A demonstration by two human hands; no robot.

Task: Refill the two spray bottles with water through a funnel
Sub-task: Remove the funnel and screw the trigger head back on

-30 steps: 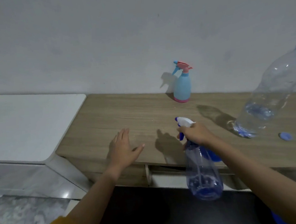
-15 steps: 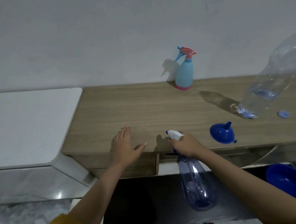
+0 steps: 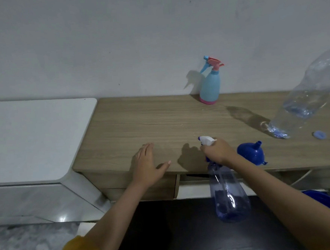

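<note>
A clear spray bottle (image 3: 228, 194) is gripped at its neck by the right hand (image 3: 218, 151); the left hand (image 3: 146, 166) is laid flat, fingers (image 3: 149, 148) released, on the tabletop (image 3: 141, 126).

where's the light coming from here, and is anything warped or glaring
Head view: shadows of the light blue spray bottle and big water bottle fall to their left, so light comes from the right; the wide lens tilts the water bottle; glare spot on the floor tile.
</note>
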